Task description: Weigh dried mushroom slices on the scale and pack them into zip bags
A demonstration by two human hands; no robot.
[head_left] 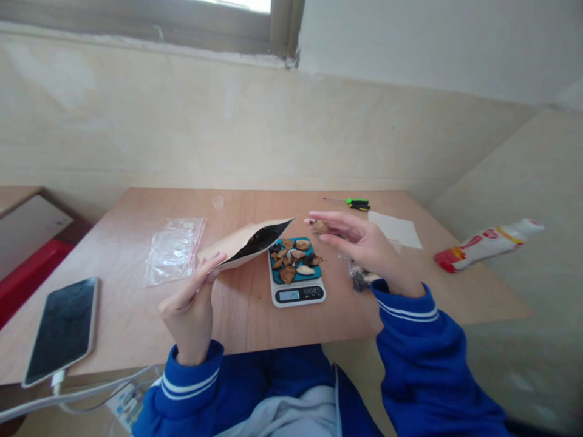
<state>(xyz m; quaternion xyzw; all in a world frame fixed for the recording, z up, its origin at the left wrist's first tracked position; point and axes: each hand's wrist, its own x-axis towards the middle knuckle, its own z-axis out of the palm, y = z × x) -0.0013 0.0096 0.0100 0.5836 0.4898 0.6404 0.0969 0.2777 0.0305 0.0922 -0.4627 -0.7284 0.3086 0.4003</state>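
Note:
My left hand [197, 303] is closed on the edge of a brown paper pouch [237, 241], whose wide mouth gapes toward the right and shows a dark inside. To the right, my right hand [353, 237] pinches a small brown stone-like piece [320, 227] between thumb and fingers, apart from the pouch. Between and below the hands sits a white digital scale [298, 296] with a lit display. Several brown, tan and dark pieces [288, 275] lie on its blue platform. Under my right wrist, a clear bag [359, 279] with dark and pale pieces is partly hidden.
On the left lie clear plastic bags [175, 250] and a tablet [64, 328] with a cable plugged in. Toward the back are a green-and-black screwdriver [357, 201] and a white sheet [395, 229]. A white-and-red bottle [487, 246] lies at the right edge.

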